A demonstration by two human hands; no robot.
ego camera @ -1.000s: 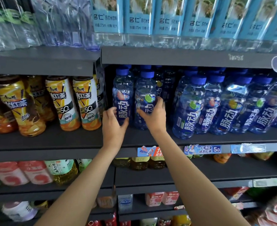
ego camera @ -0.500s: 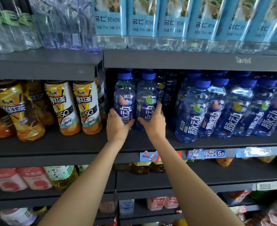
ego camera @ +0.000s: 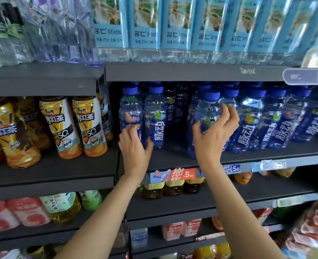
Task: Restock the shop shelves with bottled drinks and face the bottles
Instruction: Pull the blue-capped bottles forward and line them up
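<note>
Bottles with blue caps stand in a row on the middle shelf (ego camera: 173, 161), under the water shelf (ego camera: 191, 72). At the row's left end, 2 bottles stand together: a peach bottle (ego camera: 130, 113) and a lime bottle (ego camera: 155, 116). The left hand (ego camera: 134, 148) curls round the peach bottle's lower part, thumb toward the lime bottle. Right of a gap in the front row stands another bottle (ego camera: 207, 113); the right hand (ego camera: 215, 135) is spread before it with fingers (ego camera: 227, 111) loosely bent, whether touching it I cannot tell. Left of the peach bottle, iced-tea bottles (ego camera: 87, 126) lean on the neighbouring shelf.
</note>
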